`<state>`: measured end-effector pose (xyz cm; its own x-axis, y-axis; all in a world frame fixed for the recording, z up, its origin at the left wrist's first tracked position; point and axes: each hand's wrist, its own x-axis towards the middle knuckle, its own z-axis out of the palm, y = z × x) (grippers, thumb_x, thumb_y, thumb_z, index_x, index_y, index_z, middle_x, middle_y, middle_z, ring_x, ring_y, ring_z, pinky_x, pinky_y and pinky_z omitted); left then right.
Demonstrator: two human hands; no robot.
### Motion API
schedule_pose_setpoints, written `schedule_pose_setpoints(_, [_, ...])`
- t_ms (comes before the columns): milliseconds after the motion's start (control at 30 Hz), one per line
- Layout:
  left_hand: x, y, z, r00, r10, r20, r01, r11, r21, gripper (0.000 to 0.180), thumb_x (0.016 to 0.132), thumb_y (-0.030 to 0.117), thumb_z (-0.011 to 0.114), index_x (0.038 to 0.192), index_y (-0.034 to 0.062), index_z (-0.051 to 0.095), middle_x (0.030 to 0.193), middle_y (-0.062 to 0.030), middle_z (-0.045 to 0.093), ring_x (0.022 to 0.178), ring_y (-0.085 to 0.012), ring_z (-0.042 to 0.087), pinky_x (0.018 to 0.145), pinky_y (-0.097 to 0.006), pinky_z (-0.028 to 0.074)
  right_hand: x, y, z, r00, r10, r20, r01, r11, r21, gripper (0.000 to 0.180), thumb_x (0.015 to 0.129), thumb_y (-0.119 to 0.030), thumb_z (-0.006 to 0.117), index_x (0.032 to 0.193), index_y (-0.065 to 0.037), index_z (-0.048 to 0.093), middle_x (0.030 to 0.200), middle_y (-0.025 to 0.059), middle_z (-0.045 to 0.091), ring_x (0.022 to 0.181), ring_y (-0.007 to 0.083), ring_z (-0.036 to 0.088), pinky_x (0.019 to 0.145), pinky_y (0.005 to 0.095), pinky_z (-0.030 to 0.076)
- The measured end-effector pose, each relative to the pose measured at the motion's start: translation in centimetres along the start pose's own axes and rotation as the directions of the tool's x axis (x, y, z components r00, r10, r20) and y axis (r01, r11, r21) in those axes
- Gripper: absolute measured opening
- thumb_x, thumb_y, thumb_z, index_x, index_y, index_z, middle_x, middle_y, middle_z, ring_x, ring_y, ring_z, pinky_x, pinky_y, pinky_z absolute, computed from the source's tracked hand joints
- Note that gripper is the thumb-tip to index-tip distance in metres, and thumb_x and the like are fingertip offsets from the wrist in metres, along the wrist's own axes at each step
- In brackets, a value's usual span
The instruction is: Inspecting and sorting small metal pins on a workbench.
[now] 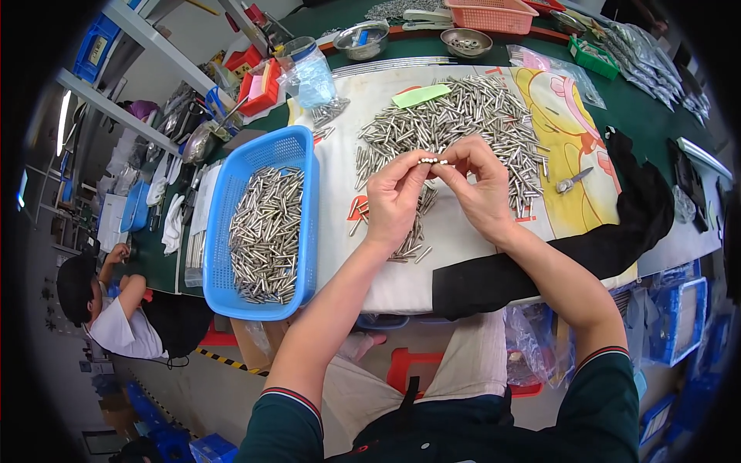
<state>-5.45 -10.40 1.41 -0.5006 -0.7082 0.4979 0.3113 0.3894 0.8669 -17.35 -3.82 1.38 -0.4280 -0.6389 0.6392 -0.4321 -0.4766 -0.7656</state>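
Note:
My left hand [395, 199] and my right hand [478, 179] meet above the middle of the table. Their thumbs and fingertips are pinched together on a short row of metal pins [429, 160], whose round ends face me. Beneath and beyond the hands spreads a large loose pile of the same silvery pins [471, 116], with a few strays near my left wrist. A green strip [421, 96] lies on top of the pile at the back. To my left stands a blue plastic basket [310, 193], holding many more pins [266, 231].
A printed cloth [575, 131] covers the work area. Black fabric [556, 266] lies along its front right, near a small knife-like tool [574, 180]. Metal bowls [361, 40] and a pink basket [491, 15] stand at the back. Another person [127, 309] sits at far left.

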Motion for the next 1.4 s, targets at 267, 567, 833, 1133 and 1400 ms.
schedule_pose_setpoints(267, [-0.05, -0.08, -0.03, 0.999, -0.052, 0.011, 0.053, 0.996, -0.074, 0.015, 0.089, 0.004, 0.054, 0.1, -0.0027, 0.063, 0.088, -0.0065, 0.065, 0.079, -0.0118, 0.062, 0.073, -0.024, 0.051, -0.22, 0.27, -0.31, 0.998, 0.025, 0.061, -0.024, 0.999, -0.021, 0.013, 0.077, 0.002, 0.066, 0.085, -0.002, 0.057, 0.084, 0.002, 0.051, 0.069, 0.0057, 0.051, 0.058, 0.0187, 0.041])
schedule_pose_setpoints(567, [0.02, -0.05, -0.3, 0.999, -0.022, 0.033, 0.022, 1.0, 0.002, 0.015, 0.088, 0.002, 0.053, 0.099, -0.0008, 0.064, 0.092, -0.0066, 0.065, 0.079, -0.0105, 0.06, 0.07, -0.022, 0.048, -0.26, 0.34, -0.4, 0.997, 0.037, 0.062, -0.037, 0.999, -0.007, 0.015, 0.076, 0.002, 0.068, 0.085, -0.003, 0.057, 0.084, 0.0009, 0.051, 0.068, 0.0047, 0.048, 0.059, 0.0183, 0.04])
schedule_pose_setpoints(833, [0.01, 0.25, -0.23, 0.998, 0.05, 0.03, -0.051, 0.998, 0.039, 0.014, 0.087, 0.0, 0.053, 0.097, -0.0003, 0.064, 0.092, -0.007, 0.063, 0.079, -0.0109, 0.058, 0.069, -0.022, 0.047, 0.01, 0.03, -0.03, 1.0, 0.017, -0.008, -0.016, 0.999, 0.047, 0.016, 0.069, -0.004, 0.073, 0.08, -0.006, 0.062, 0.074, -0.0003, 0.053, 0.057, 0.0068, 0.045, 0.051, 0.0208, 0.037])
schedule_pose_setpoints(1133, [0.06, 0.42, -0.21, 0.999, 0.034, 0.025, -0.035, 0.999, 0.022, 0.014, 0.088, 0.001, 0.054, 0.097, -0.0009, 0.064, 0.093, -0.0076, 0.064, 0.08, -0.0117, 0.06, 0.071, -0.023, 0.049, 0.06, 0.08, -0.05, 1.0, 0.004, -0.002, -0.004, 0.999, 0.047, 0.014, 0.07, -0.003, 0.073, 0.079, -0.005, 0.062, 0.074, 0.0001, 0.054, 0.057, 0.0066, 0.046, 0.05, 0.0207, 0.038])
schedule_pose_setpoints(1400, [-0.38, -0.05, -0.35, 0.996, -0.086, -0.006, 0.085, 0.991, -0.1, 0.015, 0.089, 0.004, 0.054, 0.1, -0.0029, 0.063, 0.088, -0.0078, 0.066, 0.076, -0.013, 0.063, 0.07, -0.025, 0.053, 0.11, 0.15, -0.16, 0.997, 0.04, 0.069, -0.04, 0.999, 0.004, 0.012, 0.072, -0.006, 0.072, 0.079, -0.004, 0.062, 0.073, 0.0007, 0.055, 0.058, 0.0067, 0.047, 0.05, 0.0209, 0.038])
